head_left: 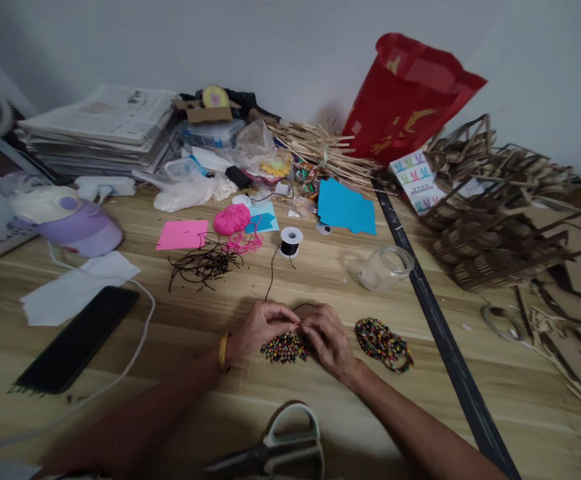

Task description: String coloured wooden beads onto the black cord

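My left hand point(265, 325), with a yellow bracelet at its wrist, pinches thumb and finger together. Its fingertips meet those of my right hand point(331, 340), also closed in a pinch. Thin black cord point(271, 275) runs from a white spool point(291, 243) down to my left hand, and a short curve of it shows beside my right fingers. A tiny reddish spot, perhaps a bead, lies between the fingertips. Just below them is a pile of small multicoloured beads point(285, 349). Strung beads point(383, 344) lie coiled to the right of my right hand.
Scissors point(293, 443) lie at the near edge. A glass jar point(386, 268) rests on the right, by a dark strip. Cut black cords point(205, 261), pink yarn point(231, 219) and a phone point(77, 339) are leftward. Woven baskets point(495, 247) crowd the right side.
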`<state>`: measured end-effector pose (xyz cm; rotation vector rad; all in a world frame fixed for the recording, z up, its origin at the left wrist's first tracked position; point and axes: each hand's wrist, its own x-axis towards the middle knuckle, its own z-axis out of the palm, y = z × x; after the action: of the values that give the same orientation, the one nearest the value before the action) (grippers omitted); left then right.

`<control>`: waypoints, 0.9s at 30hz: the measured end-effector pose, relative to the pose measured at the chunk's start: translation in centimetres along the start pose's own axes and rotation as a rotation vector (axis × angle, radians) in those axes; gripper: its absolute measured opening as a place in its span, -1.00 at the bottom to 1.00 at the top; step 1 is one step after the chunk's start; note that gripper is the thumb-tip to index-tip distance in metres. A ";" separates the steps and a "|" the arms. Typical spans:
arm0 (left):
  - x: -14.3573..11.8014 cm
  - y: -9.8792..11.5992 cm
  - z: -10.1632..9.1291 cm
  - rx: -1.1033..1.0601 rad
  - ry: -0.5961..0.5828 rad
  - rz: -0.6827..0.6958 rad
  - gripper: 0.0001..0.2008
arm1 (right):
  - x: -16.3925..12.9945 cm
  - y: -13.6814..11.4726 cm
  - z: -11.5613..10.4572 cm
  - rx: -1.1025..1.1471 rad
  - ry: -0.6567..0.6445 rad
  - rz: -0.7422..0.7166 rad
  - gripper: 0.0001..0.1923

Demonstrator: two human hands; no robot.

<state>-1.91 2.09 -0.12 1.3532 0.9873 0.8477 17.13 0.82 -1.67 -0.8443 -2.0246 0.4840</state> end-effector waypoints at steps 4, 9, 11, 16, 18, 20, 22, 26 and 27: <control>0.0 0.0 0.0 0.021 -0.003 0.023 -0.83 | 0.0 0.0 0.0 0.003 0.006 0.002 -0.89; 0.0 -0.1 0.0 0.005 0.003 0.024 -0.85 | 0.0 0.0 0.0 0.003 0.014 -0.005 -0.89; 0.0 -0.2 0.0 -0.001 0.000 0.019 -0.86 | 0.0 0.0 0.0 0.001 0.017 -0.014 -0.89; 0.0 -0.2 0.0 0.002 -0.001 0.007 -0.85 | 0.0 0.1 0.0 0.005 0.000 -0.019 -0.91; 0.0 -0.2 0.0 0.003 -0.001 0.000 -0.86 | 0.0 0.1 0.0 0.002 0.001 -0.021 -0.91; 0.0 -0.1 0.0 0.001 0.000 -0.008 -0.87 | -0.1 0.2 0.0 0.000 0.000 -0.021 -0.91; 0.0 0.0 0.0 0.003 0.003 -0.010 -0.87 | 0.0 0.2 0.0 -0.004 -0.002 -0.021 -0.90; 0.0 0.0 0.0 0.017 0.007 0.008 -0.88 | -0.1 0.1 0.1 0.000 0.007 -0.015 -0.89; 0.0 -0.1 0.0 0.018 0.003 0.010 -0.87 | -0.1 0.2 0.1 0.000 0.005 -0.014 -0.90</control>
<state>-1.93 2.06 -0.20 1.3735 0.9942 0.8502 17.16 0.86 -1.86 -0.8304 -2.0243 0.4739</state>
